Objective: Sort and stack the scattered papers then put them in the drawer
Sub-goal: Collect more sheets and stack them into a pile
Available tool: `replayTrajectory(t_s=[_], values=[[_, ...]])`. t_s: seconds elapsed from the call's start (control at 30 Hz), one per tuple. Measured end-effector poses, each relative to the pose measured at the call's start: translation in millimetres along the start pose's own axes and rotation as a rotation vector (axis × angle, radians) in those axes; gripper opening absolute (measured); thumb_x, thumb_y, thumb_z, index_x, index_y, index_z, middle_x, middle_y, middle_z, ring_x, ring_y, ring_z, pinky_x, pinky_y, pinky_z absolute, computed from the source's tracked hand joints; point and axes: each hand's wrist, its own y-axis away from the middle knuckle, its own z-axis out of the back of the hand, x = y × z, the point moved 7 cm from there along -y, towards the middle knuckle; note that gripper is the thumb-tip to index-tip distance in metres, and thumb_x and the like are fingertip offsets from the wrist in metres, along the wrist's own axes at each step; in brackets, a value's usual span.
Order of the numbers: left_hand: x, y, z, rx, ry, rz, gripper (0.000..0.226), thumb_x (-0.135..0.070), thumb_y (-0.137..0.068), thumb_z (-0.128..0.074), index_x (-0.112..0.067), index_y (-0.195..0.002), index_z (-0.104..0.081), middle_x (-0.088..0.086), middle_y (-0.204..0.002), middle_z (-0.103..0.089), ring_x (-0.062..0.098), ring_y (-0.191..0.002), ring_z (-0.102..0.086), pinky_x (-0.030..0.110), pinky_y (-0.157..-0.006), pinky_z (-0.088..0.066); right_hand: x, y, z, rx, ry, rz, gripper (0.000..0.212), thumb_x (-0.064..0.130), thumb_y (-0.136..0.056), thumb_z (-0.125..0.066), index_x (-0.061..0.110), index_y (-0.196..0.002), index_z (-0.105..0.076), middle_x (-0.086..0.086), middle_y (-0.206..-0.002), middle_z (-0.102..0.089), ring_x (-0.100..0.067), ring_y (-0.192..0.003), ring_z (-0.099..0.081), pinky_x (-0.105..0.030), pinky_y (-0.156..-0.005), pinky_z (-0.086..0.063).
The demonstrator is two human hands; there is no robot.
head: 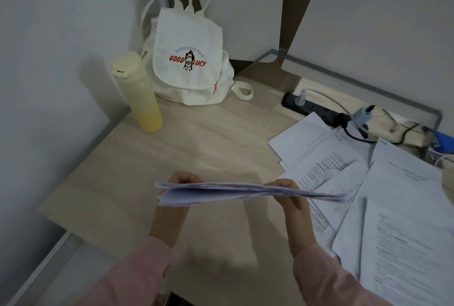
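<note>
- Evidently the step in hand is squaring up the gathered stack of papers point(235, 191), which is held edge-on to the camera, above the desk point(196, 153) and clear of it.
- To do it well, the person should probably loosen the grip a little, tap the lower edge on the bare desk and let the sheets settle. The near left corner looks fanned and uneven.
- A light hold at both ends should keep the sheets from bowing or slipping out sideways.
- The left hand point(183, 179) grips the stack's left end, with its fingertips curled over the top.
- The right hand point(293, 203) grips the stack right of the middle, fingers curled round it. The right end of the stack juts out past that hand, unsupported.
- How the thumbs lie under the sheets cannot be told.
- More scattered papers point(393, 207) lie overlapping on the right side of the desk, so the sorting looks only partly done.
- No drawer is in view.
- A white backpack point(186, 59) and a yellow bottle point(137, 94) stand in the far corner, well apart from the work.
</note>
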Motion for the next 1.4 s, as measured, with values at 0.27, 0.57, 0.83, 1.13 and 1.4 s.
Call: replayTrajectory(t_s=[0.27,0.57,0.83,1.13,1.4], values=[[-25,24,-25,-0.070,-0.056,-0.200,0.025,0.005,-0.084,-0.057,-0.016,-0.096,-0.062,-0.013,-0.080,-0.068,-0.018,-0.068,-0.060,0.000,-0.062,-0.043,-4,3,27,-0.117,-0.041,-0.085,0.022,0.002,-0.088,-0.052,0.022,-0.084,-0.059,0.009,-0.083,-0.063,0.003,-0.076,-0.058,-0.007,-0.065,-0.044],[-6,45,-141,0.263,-0.163,0.008,0.015,-0.017,-0.092,-0.051,-0.028,-0.094,-0.060,-0.009,-0.086,-0.072,0.001,-0.069,-0.069,0.017,-0.055,-0.052,-45,26,145,-0.263,0.080,-0.270,0.014,0.008,-0.090,-0.051,0.014,-0.079,-0.056,-0.007,-0.080,-0.060,-0.020,-0.073,-0.055,-0.030,-0.064,-0.047],[53,86,-285,0.461,-0.257,0.208,0.018,-0.020,-0.095,-0.044,-0.023,-0.103,-0.060,0.004,-0.104,-0.068,0.024,-0.096,-0.065,0.045,-0.090,-0.051,-97,66,295,-0.439,0.157,-0.460,0.008,0.008,-0.090,-0.049,0.013,-0.084,-0.054,-0.015,-0.084,-0.056,-0.026,-0.076,-0.053,-0.033,-0.070,-0.043],[118,113,-380,0.439,-0.496,0.210,0.019,-0.019,-0.094,-0.042,-0.033,-0.094,-0.055,-0.005,-0.104,-0.058,0.013,-0.092,-0.058,0.031,-0.086,-0.048,-139,77,399,-0.509,0.353,-0.573,0.015,0.012,-0.091,-0.049,0.011,-0.106,-0.049,-0.005,-0.084,-0.054,-0.025,-0.085,-0.050,-0.031,-0.070,-0.036],[139,118,-401,0.384,-0.599,0.206,0.052,-0.021,-0.086,-0.052,-0.019,-0.136,-0.039,0.003,-0.137,-0.034,0.020,-0.126,-0.039,0.043,-0.111,-0.033,-165,77,423,-0.483,0.493,-0.672,0.044,0.010,-0.083,-0.058,0.005,-0.127,-0.049,-0.022,-0.120,-0.050,-0.038,-0.111,-0.048,-0.042,-0.099,-0.039]])
